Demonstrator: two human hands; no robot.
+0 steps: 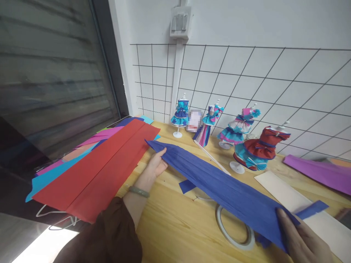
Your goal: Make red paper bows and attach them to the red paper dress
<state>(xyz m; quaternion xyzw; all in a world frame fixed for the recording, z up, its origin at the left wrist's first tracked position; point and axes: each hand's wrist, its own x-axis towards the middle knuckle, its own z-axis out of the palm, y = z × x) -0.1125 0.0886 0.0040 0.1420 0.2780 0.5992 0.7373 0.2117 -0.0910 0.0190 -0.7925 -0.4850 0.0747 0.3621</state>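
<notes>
A long strip of dark blue crepe paper [214, 179] stretches between my two hands, above the wooden table. My left hand [157, 162] pinches its far left end, thumb on top. At the near right end, my right hand [301, 237] grips the strip with the thumb over it; the lower fingers are partly cut off by the frame. Beneath the strip lies a roll of white tape [236, 237], partly covered. A small blue paper scrap [187, 186] shows under its edge, and another blue piece [312, 209] lies beside my right hand.
Red crepe paper [95, 168] lies over a stack of coloured sheets at the left. Several small dress forms, among them a red dress [267, 142] and a blue dress [180, 113], stand along the gridded wall. A cream strip [290, 197] and purple paper [318, 173] lie at the right.
</notes>
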